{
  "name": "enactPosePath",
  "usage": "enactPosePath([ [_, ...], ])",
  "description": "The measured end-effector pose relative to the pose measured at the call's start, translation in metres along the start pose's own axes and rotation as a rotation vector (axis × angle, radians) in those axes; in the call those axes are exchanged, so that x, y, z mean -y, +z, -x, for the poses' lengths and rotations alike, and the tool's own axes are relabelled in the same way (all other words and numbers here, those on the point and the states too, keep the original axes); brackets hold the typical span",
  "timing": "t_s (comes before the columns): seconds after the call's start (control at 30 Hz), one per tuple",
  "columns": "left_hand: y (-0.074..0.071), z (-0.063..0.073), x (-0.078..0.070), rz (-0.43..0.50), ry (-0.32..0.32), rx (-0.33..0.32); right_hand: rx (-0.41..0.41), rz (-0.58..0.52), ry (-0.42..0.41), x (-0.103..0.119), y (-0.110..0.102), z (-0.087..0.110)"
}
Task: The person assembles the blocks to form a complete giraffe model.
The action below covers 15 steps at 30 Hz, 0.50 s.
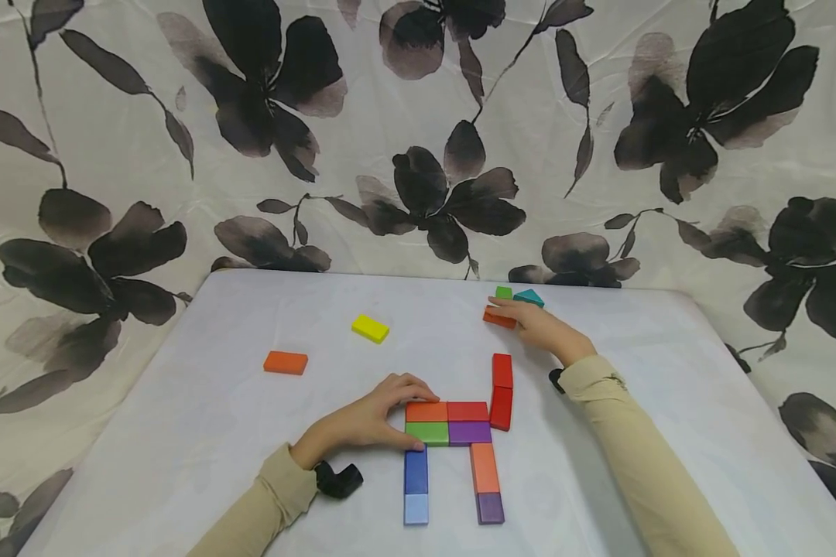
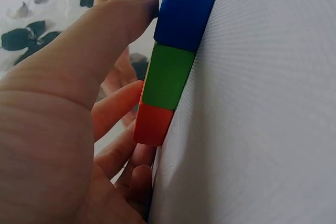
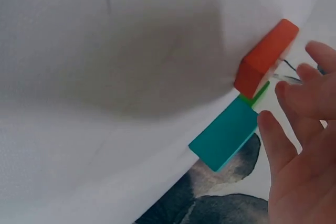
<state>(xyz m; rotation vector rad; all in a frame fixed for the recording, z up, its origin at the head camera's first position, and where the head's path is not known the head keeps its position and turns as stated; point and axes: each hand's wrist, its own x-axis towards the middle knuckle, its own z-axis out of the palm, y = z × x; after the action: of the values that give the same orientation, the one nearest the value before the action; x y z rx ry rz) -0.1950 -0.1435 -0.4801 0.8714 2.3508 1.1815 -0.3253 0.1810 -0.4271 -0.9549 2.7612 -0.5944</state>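
Toy blocks lie joined in a pattern on the white table. My left hand (image 1: 372, 414) rests at its left end, the thumb by the blue block (image 1: 415, 472) and green block (image 1: 426, 433), the other fingers along the far edge of the orange block (image 1: 426, 411). In the left wrist view, the fingertips sit close against the orange block (image 2: 153, 124). My right hand (image 1: 546, 331) reaches to the far right, fingers extended over another orange block (image 1: 499, 317). The right wrist view shows this orange block (image 3: 266, 59) beside a teal block (image 3: 226, 132), with the fingers loosely spread.
Two red blocks (image 1: 501, 391) stand in line right of the pattern. A yellow block (image 1: 371, 329) and a loose orange block (image 1: 286, 362) lie at the back left. A small green block (image 1: 504, 292) sits near the table's far edge, where the patterned cloth (image 1: 362, 232) rises.
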Motion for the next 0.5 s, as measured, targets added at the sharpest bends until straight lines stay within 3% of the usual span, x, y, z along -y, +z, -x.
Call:
enactPosePath([
  [0.1, -0.001, 0.000, 0.000, -0.001, 0.005, 0.001, 0.047, -0.002, 0.018, 0.000, 0.002, -0.002],
  [0.27, -0.001, 0.001, -0.001, -0.008, 0.026, 0.003, -0.001, 0.007, 0.023, 0.003, 0.004, -0.001],
  [0.5, 0.000, 0.003, -0.003, -0.010, 0.035, 0.002, -0.051, -0.066, 0.171, 0.008, 0.011, 0.002],
])
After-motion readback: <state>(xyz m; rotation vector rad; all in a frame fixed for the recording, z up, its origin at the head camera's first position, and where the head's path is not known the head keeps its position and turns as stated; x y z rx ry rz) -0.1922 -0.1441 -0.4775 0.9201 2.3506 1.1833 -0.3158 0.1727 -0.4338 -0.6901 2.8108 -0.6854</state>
